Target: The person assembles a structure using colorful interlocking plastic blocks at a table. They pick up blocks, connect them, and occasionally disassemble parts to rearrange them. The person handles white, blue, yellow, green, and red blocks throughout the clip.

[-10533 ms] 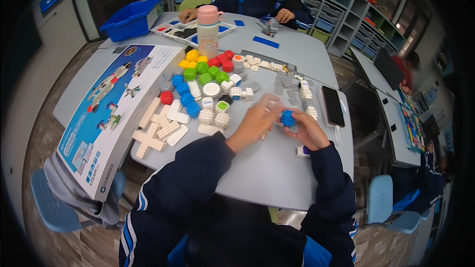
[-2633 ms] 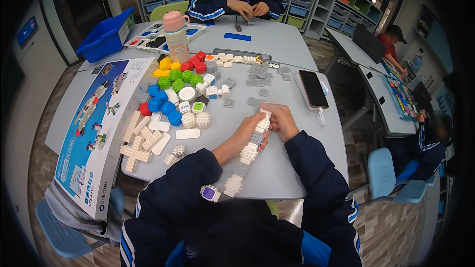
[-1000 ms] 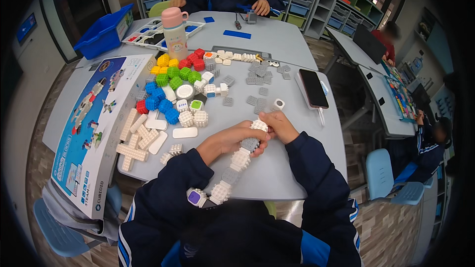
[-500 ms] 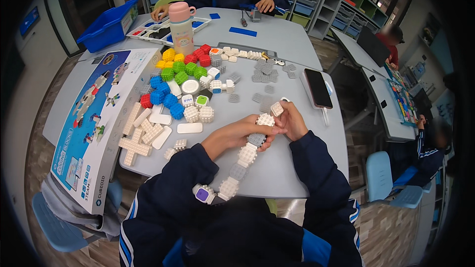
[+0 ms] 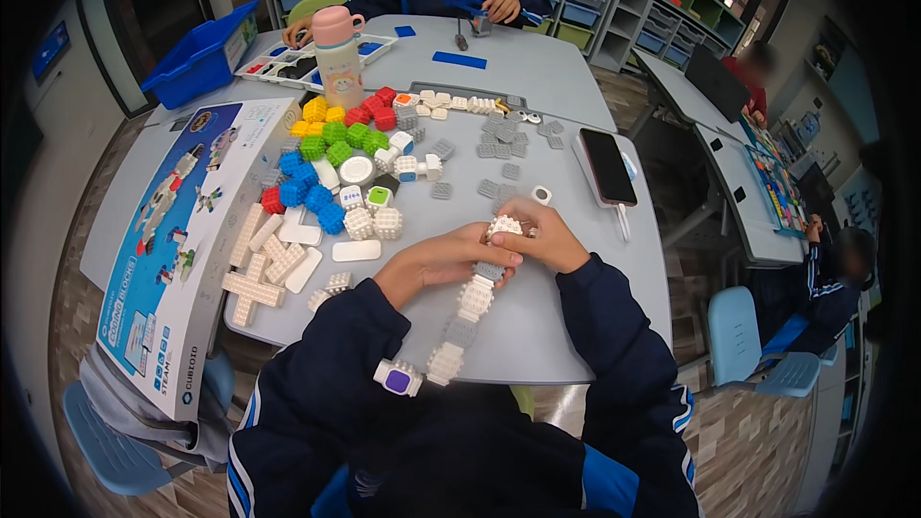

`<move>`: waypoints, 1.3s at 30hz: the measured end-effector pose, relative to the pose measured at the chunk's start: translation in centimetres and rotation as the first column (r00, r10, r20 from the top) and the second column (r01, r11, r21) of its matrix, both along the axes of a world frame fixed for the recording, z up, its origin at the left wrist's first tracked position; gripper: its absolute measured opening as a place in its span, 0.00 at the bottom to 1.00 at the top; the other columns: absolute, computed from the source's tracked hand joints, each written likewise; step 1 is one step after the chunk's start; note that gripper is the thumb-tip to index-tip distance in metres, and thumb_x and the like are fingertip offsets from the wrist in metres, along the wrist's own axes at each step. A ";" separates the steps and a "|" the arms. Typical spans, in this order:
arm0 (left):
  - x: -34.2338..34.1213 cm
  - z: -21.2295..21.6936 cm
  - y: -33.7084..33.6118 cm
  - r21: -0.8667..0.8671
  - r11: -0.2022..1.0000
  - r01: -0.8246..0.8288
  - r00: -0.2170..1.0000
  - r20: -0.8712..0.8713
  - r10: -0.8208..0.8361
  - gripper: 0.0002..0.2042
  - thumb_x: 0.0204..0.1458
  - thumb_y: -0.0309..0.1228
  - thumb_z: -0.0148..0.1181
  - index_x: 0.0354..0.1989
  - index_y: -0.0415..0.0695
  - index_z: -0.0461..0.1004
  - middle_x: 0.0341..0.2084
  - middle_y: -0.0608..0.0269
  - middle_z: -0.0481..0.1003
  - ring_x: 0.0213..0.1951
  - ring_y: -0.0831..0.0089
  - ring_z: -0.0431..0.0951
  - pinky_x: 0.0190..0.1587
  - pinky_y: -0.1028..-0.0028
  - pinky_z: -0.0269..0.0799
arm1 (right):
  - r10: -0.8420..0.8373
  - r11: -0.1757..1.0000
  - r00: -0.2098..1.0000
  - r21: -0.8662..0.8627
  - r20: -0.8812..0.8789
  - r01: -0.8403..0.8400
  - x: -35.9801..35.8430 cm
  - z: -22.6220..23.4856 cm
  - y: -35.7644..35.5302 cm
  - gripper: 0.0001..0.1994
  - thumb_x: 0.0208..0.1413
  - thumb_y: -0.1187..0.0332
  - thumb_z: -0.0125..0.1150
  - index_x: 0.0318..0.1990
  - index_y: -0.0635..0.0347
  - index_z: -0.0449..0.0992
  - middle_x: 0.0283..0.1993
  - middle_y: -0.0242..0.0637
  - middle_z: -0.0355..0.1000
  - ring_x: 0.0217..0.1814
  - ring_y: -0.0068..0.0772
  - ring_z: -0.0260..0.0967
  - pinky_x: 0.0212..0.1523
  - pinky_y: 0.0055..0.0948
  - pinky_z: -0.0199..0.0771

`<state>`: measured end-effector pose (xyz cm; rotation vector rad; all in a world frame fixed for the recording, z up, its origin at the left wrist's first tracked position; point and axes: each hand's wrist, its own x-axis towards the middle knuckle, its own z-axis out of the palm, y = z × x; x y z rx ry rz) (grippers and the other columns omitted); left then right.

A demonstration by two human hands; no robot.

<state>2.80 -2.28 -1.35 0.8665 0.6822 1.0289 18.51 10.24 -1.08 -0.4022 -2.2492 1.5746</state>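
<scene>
A chain of white and grey studded building blocks (image 5: 475, 299) hangs from my hands toward the table's near edge. Its lower end turns left into a white block with a purple face (image 5: 397, 381). My left hand (image 5: 439, 259) is closed around the chain near its upper end. My right hand (image 5: 545, 238) closes over the topmost white block (image 5: 503, 227), fingers and thumb pressed against it. Whether a small separate piece sits under the right fingers is hidden. Just beyond that hand lies a white piece with a dark round centre (image 5: 541, 195).
Coloured studded cubes (image 5: 336, 153) and white beams (image 5: 254, 290) are heaped on the left, beside a large box (image 5: 173, 249). Grey flat connectors (image 5: 501, 139) lie ahead. A phone (image 5: 608, 168) rests at right. Behind the cubes stands a pink-lidded bottle (image 5: 338, 58). Another person sits opposite.
My right hand has moved left onto the chain's top block. The small pale piece it held apart from the chain can no longer be made out. The view has shifted slightly.
</scene>
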 end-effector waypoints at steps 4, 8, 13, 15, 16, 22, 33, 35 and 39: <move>1.1 0.3 0.0 -0.057 0.996 -0.065 0.998 -0.024 0.064 0.12 0.58 0.34 0.63 0.43 0.41 0.69 0.31 0.63 0.74 0.34 0.75 0.78 0.36 0.77 0.75 | -0.126 0.984 0.992 0.129 0.029 0.121 0.1 0.0 0.4 0.15 0.52 0.59 0.70 0.34 0.62 0.76 0.25 0.31 0.71 0.28 0.18 0.66 0.29 0.23 0.65; 1.9 0.4 -0.3 -0.126 0.990 -0.066 0.998 -0.003 0.066 0.13 0.60 0.39 0.58 0.38 0.41 0.70 0.25 0.64 0.74 0.28 0.74 0.78 0.32 0.74 0.76 | -0.218 0.950 0.975 0.217 -0.045 0.223 0.3 0.4 0.6 0.16 0.53 0.56 0.68 0.32 0.63 0.76 0.24 0.31 0.71 0.27 0.20 0.67 0.29 0.25 0.66; 2.5 -0.2 -0.2 -0.057 0.991 -0.119 0.992 -0.039 0.117 0.12 0.61 0.39 0.55 0.36 0.41 0.70 0.21 0.63 0.73 0.22 0.73 0.77 0.26 0.74 0.74 | -0.135 0.989 0.990 -0.049 0.031 0.137 0.0 0.2 -0.2 0.18 0.57 0.54 0.63 0.30 0.63 0.75 0.21 0.28 0.68 0.21 0.18 0.62 0.23 0.23 0.61; 2.6 -0.4 -0.1 -0.032 0.993 -0.116 0.993 -0.004 0.116 0.12 0.62 0.39 0.54 0.36 0.41 0.70 0.20 0.63 0.73 0.21 0.73 0.76 0.24 0.74 0.73 | -0.089 0.922 0.996 -0.381 -0.025 0.073 -0.1 0.3 -0.3 0.19 0.59 0.53 0.60 0.28 0.62 0.73 0.17 0.25 0.62 0.16 0.16 0.55 0.18 0.21 0.54; 2.6 -0.5 -0.1 -0.042 0.991 -0.125 0.992 -0.014 0.125 0.12 0.62 0.38 0.53 0.36 0.41 0.69 0.20 0.63 0.73 0.20 0.73 0.75 0.23 0.74 0.72 | -0.038 0.798 0.997 -0.602 -0.060 -0.006 0.0 0.5 -0.2 0.20 0.60 0.52 0.58 0.27 0.62 0.73 0.16 0.23 0.59 0.14 0.14 0.51 0.16 0.20 0.49; 2.6 -0.4 -0.2 0.011 0.997 -0.083 0.996 0.041 0.082 0.12 0.62 0.39 0.53 0.38 0.41 0.69 0.19 0.63 0.72 0.20 0.73 0.75 0.23 0.74 0.71 | -0.031 0.784 0.998 -0.618 0.052 0.057 0.9 1.8 0.7 0.24 0.60 0.47 0.57 0.26 0.61 0.71 0.14 0.20 0.52 0.12 0.14 0.43 0.14 0.22 0.42; 2.1 -0.3 -0.2 -0.002 0.992 -0.127 0.992 -0.029 0.126 0.12 0.55 0.28 0.62 0.43 0.40 0.68 0.25 0.63 0.74 0.25 0.75 0.77 0.27 0.76 0.73 | -0.344 0.834 0.901 0.527 0.264 0.164 1.4 2.2 1.5 0.27 0.51 0.44 0.66 0.37 0.66 0.77 0.26 0.47 0.75 0.29 0.35 0.75 0.28 0.32 0.68; 2.1 -0.3 -0.2 -0.001 0.991 -0.132 0.991 -0.037 0.132 0.13 0.55 0.28 0.62 0.44 0.39 0.68 0.24 0.63 0.74 0.25 0.75 0.77 0.28 0.76 0.74 | -0.344 0.851 0.866 0.511 0.362 0.124 2.1 3.1 1.7 0.27 0.53 0.45 0.65 0.37 0.66 0.77 0.22 0.45 0.73 0.26 0.32 0.72 0.27 0.31 0.67; 1.9 0.0 0.0 0.017 0.993 -0.117 0.992 -0.045 0.118 0.14 0.56 0.30 0.62 0.46 0.38 0.67 0.24 0.62 0.75 0.26 0.74 0.78 0.30 0.77 0.75 | -0.274 0.918 0.950 0.335 0.148 0.212 1.6 3.1 1.4 0.24 0.59 0.48 0.61 0.31 0.66 0.77 0.16 0.38 0.68 0.20 0.24 0.63 0.24 0.27 0.62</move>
